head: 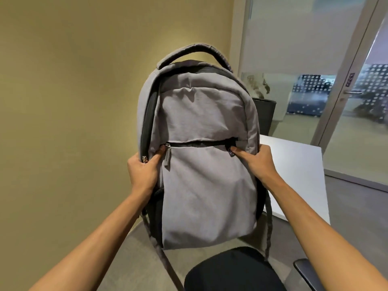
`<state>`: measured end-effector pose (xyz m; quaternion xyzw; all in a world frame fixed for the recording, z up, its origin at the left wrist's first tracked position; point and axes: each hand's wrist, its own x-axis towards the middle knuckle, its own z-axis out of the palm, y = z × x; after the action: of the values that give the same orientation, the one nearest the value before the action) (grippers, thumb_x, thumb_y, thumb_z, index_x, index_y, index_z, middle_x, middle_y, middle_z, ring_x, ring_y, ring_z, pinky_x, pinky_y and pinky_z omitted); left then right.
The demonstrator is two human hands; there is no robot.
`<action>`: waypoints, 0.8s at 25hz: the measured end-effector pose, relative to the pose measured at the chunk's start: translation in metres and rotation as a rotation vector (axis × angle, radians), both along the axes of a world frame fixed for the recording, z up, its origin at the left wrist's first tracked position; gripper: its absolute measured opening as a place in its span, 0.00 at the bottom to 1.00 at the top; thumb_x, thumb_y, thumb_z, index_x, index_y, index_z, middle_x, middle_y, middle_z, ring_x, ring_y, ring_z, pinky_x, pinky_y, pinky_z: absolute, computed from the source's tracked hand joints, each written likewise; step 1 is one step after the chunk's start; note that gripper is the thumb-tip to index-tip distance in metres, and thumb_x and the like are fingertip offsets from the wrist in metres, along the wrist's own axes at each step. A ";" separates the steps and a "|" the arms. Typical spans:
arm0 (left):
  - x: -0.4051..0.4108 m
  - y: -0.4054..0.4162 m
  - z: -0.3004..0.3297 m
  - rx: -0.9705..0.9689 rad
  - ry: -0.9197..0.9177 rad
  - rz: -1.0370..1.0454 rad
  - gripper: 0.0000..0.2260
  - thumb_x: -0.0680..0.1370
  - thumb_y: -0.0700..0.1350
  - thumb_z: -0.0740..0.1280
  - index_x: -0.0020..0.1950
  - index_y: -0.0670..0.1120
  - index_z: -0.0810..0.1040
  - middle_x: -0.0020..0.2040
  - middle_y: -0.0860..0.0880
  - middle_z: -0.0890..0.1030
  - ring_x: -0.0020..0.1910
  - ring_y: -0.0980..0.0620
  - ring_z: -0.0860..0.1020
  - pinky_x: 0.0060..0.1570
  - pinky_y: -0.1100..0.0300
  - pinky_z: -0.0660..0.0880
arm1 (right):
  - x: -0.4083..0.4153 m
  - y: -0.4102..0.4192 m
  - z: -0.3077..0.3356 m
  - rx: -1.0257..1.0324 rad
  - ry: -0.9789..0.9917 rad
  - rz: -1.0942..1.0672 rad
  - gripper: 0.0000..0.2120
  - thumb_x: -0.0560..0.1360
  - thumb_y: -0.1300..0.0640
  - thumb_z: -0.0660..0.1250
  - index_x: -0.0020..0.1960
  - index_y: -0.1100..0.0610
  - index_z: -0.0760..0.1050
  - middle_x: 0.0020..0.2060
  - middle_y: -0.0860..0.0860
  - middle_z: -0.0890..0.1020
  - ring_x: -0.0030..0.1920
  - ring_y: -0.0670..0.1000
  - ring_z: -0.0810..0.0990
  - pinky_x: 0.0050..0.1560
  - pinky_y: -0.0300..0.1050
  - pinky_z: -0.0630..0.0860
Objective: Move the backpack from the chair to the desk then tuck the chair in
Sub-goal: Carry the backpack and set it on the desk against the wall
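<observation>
A grey backpack (201, 148) with black side panels hangs upright in the air in front of me, its front pocket facing me. My left hand (143, 171) grips its left side at the zip, thumb pressed into the fabric. My right hand (255, 162) grips its right side at the same height. Below it, the chair's black seat (231, 269) shows at the bottom, with an armrest (308, 274) to the right. The backpack's straps dangle toward the seat. The white desk (294, 175) stands to the right, behind the backpack.
A beige wall fills the left and back. To the right stand a frosted glass partition and a glass door (357, 101) with a handle. A dark planter (265, 114) sits behind the desk. Grey carpet covers the floor.
</observation>
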<state>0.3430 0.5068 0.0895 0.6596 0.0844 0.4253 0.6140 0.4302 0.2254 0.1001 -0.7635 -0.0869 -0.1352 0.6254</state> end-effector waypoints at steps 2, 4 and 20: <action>0.025 0.031 -0.003 0.015 0.035 -0.054 0.19 0.68 0.53 0.76 0.32 0.40 0.74 0.28 0.52 0.70 0.28 0.57 0.66 0.28 0.59 0.65 | 0.011 0.031 -0.002 -0.015 0.003 -0.081 0.22 0.60 0.39 0.78 0.45 0.54 0.84 0.40 0.50 0.87 0.44 0.53 0.85 0.45 0.50 0.82; 0.044 0.057 -0.001 0.019 0.072 -0.086 0.19 0.68 0.55 0.75 0.32 0.42 0.74 0.26 0.55 0.70 0.27 0.59 0.66 0.28 0.59 0.66 | 0.018 0.057 0.001 -0.014 0.024 -0.149 0.29 0.58 0.35 0.77 0.47 0.56 0.83 0.42 0.53 0.86 0.45 0.56 0.85 0.49 0.57 0.82; 0.110 0.120 0.027 -0.132 0.055 -0.230 0.04 0.71 0.46 0.76 0.44 0.51 0.83 0.38 0.56 0.86 0.41 0.61 0.83 0.37 0.69 0.77 | 0.084 0.136 0.023 -0.059 -0.026 -0.205 0.26 0.64 0.38 0.76 0.45 0.60 0.82 0.39 0.56 0.86 0.44 0.59 0.84 0.46 0.54 0.79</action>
<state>0.4529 0.6266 0.1160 0.6345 0.0528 0.3272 0.6983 0.5138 0.3609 0.1233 -0.7847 -0.0206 -0.2059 0.5843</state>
